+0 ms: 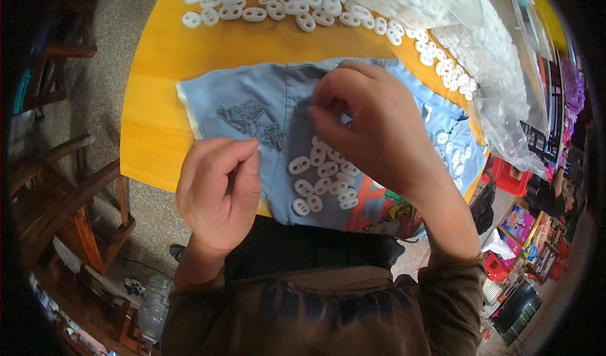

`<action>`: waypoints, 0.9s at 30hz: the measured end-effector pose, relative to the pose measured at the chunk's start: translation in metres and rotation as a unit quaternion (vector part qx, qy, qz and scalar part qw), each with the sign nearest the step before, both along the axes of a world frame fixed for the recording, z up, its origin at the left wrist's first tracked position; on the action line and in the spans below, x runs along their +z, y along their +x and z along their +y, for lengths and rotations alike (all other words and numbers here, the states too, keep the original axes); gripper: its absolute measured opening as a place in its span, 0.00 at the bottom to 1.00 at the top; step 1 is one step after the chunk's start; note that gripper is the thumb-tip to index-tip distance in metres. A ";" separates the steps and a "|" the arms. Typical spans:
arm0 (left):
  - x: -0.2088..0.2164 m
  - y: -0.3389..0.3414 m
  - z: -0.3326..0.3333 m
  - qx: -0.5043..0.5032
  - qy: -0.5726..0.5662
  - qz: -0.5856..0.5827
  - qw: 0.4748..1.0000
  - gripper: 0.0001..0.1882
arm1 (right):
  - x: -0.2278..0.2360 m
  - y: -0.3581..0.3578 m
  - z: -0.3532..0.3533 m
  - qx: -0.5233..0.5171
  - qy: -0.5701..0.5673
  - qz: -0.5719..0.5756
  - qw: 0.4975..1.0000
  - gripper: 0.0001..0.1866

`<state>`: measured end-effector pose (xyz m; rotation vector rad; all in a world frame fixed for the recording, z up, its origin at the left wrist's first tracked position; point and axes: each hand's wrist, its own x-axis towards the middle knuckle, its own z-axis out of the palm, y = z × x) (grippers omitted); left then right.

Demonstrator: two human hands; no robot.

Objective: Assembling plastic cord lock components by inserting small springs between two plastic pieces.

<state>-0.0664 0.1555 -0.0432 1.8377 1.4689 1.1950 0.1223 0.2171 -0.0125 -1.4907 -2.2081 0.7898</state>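
Two hands, both mine, hang above one blue cloth point(221, 91): my left hand point(218, 192) pinched nearly closed, my right hand point(379, 116) curled and blurred; I can't tell what either holds. I seem to be picking up small parts, which calls for fine fingertip grip. One uncountable spring heap point(252, 119) lies beside roughly a dozen white two-holed pieces point(322, 185).

The right hand point(372, 113) is smudgy, so I can't tell what its fingertips hold. The left hand point(218, 189) has finger and thumb close, and anything between is too tiny to see. The right arm point(445, 214) covers part of the red picture point(366, 211) on the blue cloth point(268, 88). The grey springs point(252, 121) are too jumbled to count. The bag point(435, 2) is cut off up top.
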 end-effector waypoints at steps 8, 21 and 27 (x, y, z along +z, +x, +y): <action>0.001 0.002 0.001 0.004 0.013 0.002 1.000 0.10 | 0.010 0.006 -0.014 -0.040 -0.063 0.128 0.989 0.07; 0.049 0.036 -0.048 -0.178 0.013 -0.036 0.983 0.14 | 0.030 0.042 -0.127 -0.130 -0.262 0.527 0.798 0.15; 0.054 0.062 -0.083 -0.242 -0.024 -0.081 0.967 0.12 | 0.035 0.056 -0.171 -0.136 -0.232 0.550 0.791 0.16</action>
